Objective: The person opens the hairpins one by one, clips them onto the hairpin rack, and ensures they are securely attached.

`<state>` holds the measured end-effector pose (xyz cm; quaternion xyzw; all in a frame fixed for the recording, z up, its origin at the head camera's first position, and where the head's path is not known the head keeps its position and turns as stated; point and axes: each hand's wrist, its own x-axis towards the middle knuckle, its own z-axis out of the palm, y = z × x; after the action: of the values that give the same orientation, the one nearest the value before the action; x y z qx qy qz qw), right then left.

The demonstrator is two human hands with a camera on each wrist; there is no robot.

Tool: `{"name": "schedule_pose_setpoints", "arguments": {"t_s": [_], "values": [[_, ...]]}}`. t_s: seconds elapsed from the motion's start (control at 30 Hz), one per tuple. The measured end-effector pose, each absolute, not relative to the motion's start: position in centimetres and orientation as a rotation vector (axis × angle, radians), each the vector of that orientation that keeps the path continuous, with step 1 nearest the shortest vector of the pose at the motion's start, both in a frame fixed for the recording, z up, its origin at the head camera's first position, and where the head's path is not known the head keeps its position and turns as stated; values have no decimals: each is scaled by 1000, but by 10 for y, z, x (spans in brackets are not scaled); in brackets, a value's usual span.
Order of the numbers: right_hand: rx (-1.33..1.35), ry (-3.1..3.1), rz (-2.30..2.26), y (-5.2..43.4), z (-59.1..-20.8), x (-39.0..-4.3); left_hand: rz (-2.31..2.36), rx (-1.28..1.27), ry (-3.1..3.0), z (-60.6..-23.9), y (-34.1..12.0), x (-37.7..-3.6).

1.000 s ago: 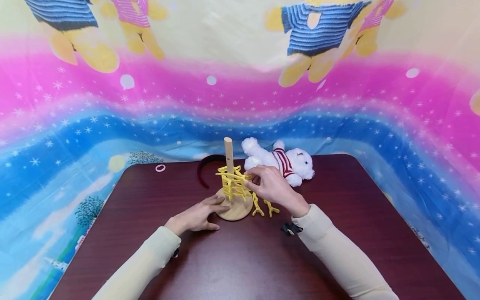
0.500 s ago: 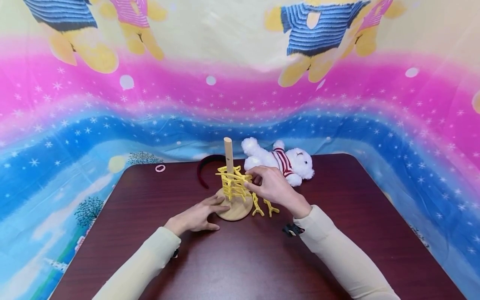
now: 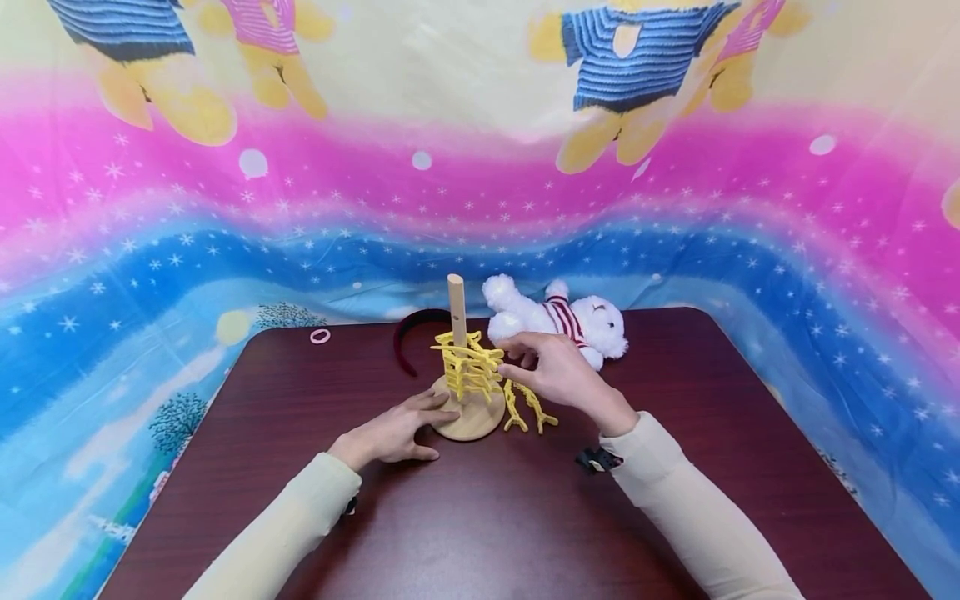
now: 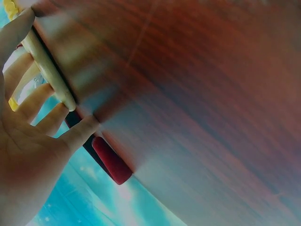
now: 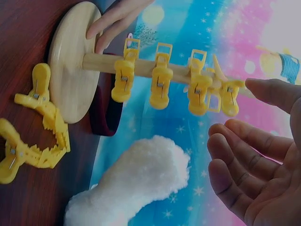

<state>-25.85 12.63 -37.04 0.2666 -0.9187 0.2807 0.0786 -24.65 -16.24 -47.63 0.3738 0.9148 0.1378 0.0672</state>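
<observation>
Left hand (image 3: 396, 428) spread against base (image 3: 474, 427), right hand (image 3: 558, 367) fingers parted, neither gripping; your right thumb (image 5: 275, 93) could knock top clip (image 5: 230, 100) loose.

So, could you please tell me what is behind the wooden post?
In the head view, a dark red band curves behind the post; the rest is covered by the post and yellow clips. Patterned cloth hangs beyond.

Backdrop (image 3: 480, 196): pink-blue fabric (striped figures (image 3: 637, 62) above) | table (image 3: 465, 517): dark reddish wood
</observation>
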Motion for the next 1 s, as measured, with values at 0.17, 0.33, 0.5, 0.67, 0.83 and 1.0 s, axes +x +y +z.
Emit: {"name": "schedule_pose_setpoints", "arguments": {"t_s": [0.17,0.33,0.5,0.67,0.83,1.0], "values": [[782,-2752,839,139,-378,-262,410,1125,2758,-476,-163,-246],[721,-2791,878,153,-392,-265,407,1126,2755,-476,-163,-245],[698,-2817,887,163,-407,-268,404,1131,2751,-478,-164,-244],[671,-2844,901,169,-418,-268,399,1131,2755,-478,-164,-245],[639,-2892,905,172,-428,-266,395,1137,2754,-477,-164,-246],[632,-2927,897,174,-439,-263,394,1155,2757,-477,-164,-247]]}}
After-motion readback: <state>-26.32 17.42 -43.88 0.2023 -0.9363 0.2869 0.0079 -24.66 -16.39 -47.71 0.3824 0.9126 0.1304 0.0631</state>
